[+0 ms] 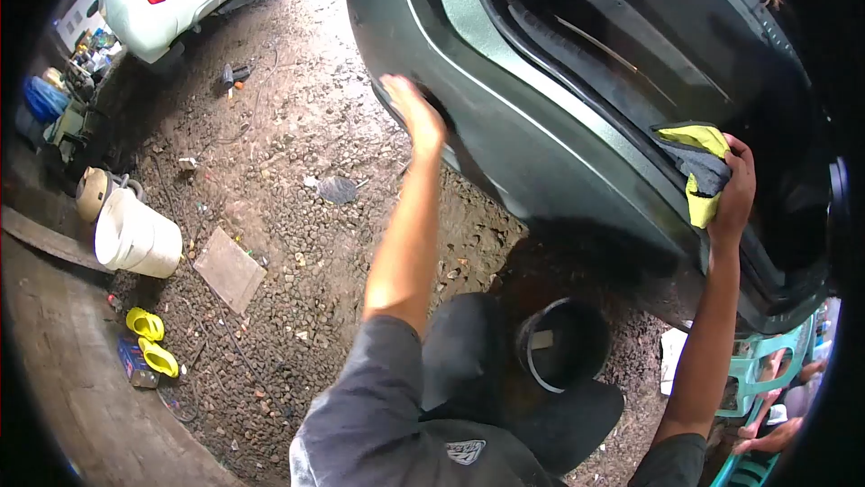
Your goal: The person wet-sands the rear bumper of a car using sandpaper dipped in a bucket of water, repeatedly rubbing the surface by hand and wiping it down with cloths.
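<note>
In my right hand [737, 182] is a yellow and grey cloth [705, 167], bunched between the fingers and thumb. The cloth lies against the edge of the dark green car's rear opening [631, 138]. My left hand [416, 118] is stretched out beside the corner of the car's rear bumper [505, 136], fingers extended and nothing in them. Whether that palm touches the bumper cannot be made out. Between my knees stands a black bucket [577, 329] with a small pale block [541, 339] inside.
A white bucket [135, 239], a flat board [231, 271] and yellow clogs [153, 343] are on the gravel at left. A white car [194, 14] stands at upper left. Green plastic chairs [766, 365] and another person's limbs [775, 433] show at lower right.
</note>
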Available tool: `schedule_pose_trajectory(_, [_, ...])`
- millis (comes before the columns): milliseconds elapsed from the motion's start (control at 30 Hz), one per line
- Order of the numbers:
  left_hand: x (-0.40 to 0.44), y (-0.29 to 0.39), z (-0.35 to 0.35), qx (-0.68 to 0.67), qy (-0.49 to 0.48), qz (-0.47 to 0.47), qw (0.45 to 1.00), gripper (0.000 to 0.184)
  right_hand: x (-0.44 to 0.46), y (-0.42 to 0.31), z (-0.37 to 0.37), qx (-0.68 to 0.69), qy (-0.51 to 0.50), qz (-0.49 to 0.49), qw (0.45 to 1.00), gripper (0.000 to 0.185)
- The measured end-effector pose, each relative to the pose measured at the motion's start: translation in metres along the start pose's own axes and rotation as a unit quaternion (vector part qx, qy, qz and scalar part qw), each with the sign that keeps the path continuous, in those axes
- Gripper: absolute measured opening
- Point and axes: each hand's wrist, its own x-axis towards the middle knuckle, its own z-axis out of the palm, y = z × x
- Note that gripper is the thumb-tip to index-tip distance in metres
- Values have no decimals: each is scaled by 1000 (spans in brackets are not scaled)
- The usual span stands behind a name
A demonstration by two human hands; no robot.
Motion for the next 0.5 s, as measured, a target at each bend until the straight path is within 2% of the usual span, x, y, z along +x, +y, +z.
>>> schedule_pose_trajectory(100, [109,-34,-16,-144,-31,-23,989,77,0,-3,3,12,2,10,1000,29])
schedule_pose_trajectory(133, [122,-19,-18,-127,-7,-84,988,70,0,-2,3,-3,5,0,1000,29])
schedule_pose_trajectory(167, [149,-46,-23,-163,-50,-77,982,69,0,-2,4,-18,6,-8,1000,29])
schedule_pose_trajectory(233, [143,-43,-19,-150,-18,-65,986,71,-1,-1,5,-29,16,-25,999,28])
schedule_pose_trajectory(333, [107,-28,-10,-46,29,-13,998,76,-2,-2,7,-23,22,-37,999,28])
schedule_pose_trajectory(400, [66,-12,-3,18,37,-13,999,80,-1,0,5,-28,11,-45,999,29])
schedule_pose_trajectory(500, [-3,31,15,89,61,4,994,77,1,3,3,-58,9,-75,995,30])
